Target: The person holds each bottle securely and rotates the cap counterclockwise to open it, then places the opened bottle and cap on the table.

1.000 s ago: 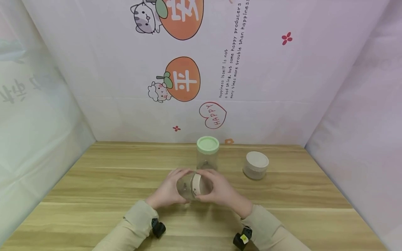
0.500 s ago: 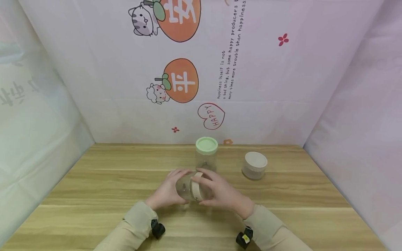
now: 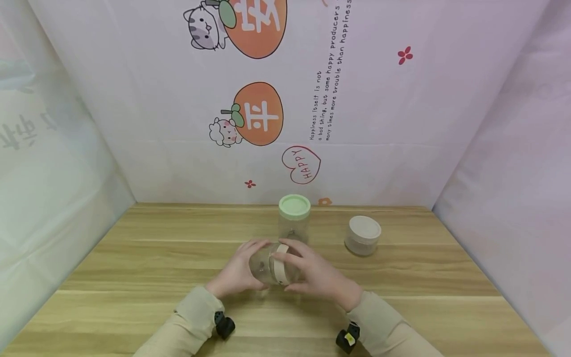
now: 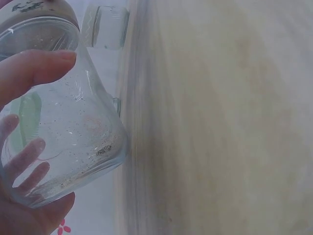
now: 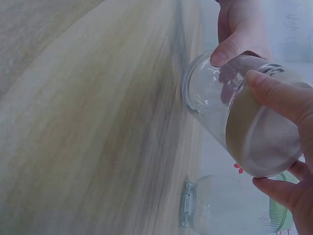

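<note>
Both hands hold a clear jar (image 3: 260, 265), tilted on its side above the wooden table. My left hand (image 3: 238, 270) grips the jar's body, thumb and fingers spread around it. My right hand (image 3: 318, 275) holds the end with the beige-banded lid (image 3: 279, 270), one finger lying across the band. In the right wrist view, the lid (image 5: 242, 120) has a see-through rounded end, with the thumb and fingers on either side. Small dark specks show inside the jar (image 4: 68, 117) in the left wrist view. Dark print marks the beige band.
Behind the hands stands a tall clear jar with a pale green lid (image 3: 294, 206). To its right is a short clear jar with a white lid (image 3: 363, 235). A printed cloth (image 3: 357, 168) rises along the table's back edge, with white sheets at both sides.
The right hand's fingers have shifted over the beige band, and the band's print has turned downward. The left hand stays on the jar's body. The two other jars have not moved.
</note>
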`<state>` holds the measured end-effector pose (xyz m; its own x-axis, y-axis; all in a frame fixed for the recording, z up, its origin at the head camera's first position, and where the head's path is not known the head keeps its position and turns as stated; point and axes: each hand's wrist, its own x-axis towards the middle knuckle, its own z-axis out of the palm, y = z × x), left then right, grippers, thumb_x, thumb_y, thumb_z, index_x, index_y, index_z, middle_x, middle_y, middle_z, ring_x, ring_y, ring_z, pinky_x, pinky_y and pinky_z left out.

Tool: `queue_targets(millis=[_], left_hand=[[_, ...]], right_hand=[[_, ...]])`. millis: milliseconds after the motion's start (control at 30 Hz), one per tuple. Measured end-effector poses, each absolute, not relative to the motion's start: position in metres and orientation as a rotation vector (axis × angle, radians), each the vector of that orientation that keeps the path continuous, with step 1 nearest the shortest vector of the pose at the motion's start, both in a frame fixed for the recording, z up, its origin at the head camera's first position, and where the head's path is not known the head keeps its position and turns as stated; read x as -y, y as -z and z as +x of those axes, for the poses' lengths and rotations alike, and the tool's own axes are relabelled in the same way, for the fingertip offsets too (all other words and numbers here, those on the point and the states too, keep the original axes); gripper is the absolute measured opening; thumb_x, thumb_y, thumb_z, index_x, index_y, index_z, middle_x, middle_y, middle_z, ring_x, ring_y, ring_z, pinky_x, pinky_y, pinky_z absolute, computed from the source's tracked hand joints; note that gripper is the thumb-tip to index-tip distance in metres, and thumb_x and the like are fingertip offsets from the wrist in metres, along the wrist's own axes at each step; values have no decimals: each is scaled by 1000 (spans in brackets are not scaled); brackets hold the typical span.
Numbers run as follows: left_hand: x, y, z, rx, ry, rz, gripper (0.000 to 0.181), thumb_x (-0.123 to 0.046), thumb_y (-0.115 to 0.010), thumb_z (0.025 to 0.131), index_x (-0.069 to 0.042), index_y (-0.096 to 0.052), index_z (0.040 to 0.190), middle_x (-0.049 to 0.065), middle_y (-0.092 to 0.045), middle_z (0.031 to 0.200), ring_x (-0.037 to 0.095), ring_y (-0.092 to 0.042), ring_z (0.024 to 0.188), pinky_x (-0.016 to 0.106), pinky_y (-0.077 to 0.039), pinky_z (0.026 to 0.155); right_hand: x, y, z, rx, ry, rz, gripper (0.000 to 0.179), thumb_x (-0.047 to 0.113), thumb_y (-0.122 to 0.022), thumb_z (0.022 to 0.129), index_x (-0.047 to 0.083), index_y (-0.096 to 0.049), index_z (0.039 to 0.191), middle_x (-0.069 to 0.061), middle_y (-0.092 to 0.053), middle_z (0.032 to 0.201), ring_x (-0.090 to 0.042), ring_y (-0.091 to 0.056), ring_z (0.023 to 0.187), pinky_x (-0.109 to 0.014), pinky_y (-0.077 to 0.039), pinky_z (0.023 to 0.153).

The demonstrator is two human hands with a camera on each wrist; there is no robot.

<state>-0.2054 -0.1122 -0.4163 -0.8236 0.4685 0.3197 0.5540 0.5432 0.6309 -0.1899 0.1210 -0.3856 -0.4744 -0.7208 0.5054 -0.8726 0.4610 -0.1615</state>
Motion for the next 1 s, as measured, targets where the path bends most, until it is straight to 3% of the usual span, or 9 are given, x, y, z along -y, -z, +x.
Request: queue_targets(millis=[567,1000], left_hand=[[118,420,-210,2670,1252,-787,93,-20,-89,58,-17,-43,139,10,-47,137,31,-43,125,57,-40,100],[124,423,-210,2688,1371,-669,103,-23,-90,57,-14,-36,143,12,-47,137,35,-48,122,59,-40,99]], right_hand=[[-115,393,-196,2225,-627,1276,80,16,-91,54,14,-55,125,-22,-46,134,-36,-50,120,-44,-50,95],[-111,396,-194,2317,-970,1042,78,16,-90,59,5,-52,126,-22,-46,134,-36,-53,117,-43,-52,91]])
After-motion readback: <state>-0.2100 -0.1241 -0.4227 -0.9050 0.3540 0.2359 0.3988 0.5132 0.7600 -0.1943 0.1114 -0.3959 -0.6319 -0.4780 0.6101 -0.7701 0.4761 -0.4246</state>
